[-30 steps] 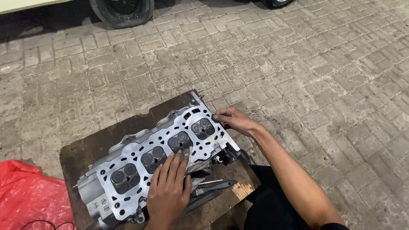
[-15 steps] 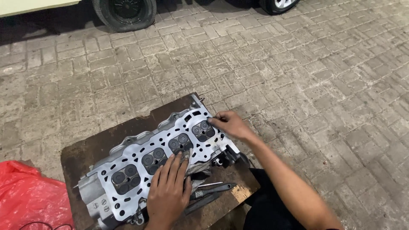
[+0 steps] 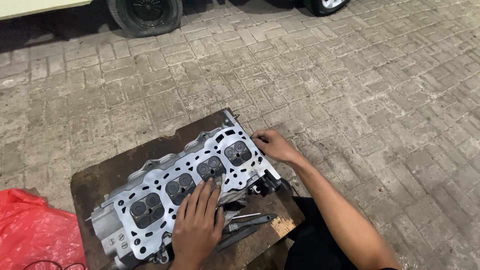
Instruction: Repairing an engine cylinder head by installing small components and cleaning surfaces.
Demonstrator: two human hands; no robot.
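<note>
Left hand (image 3: 197, 220) flat, fingers spread, palm down on cylinder head (image 3: 185, 192) near board (image 3: 100, 175) front edge. Right hand (image 3: 272, 145) curled at head's far end; grasp unclear, fingertips hidden.

Left hand (image 3: 197, 220) flat, fingers spread; right hand (image 3: 272, 145) curled, arm outstretched

Dim, even light; sharp, perhaps slightly grainy.

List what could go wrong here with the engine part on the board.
1. The engine part lies near the front edge of the wooden board; the left hand pressing flat on it might slide it off.
2. The right hand grips the far end, where sharp metal edges could cut fingers.
3. The tool beside it could roll away.
</note>
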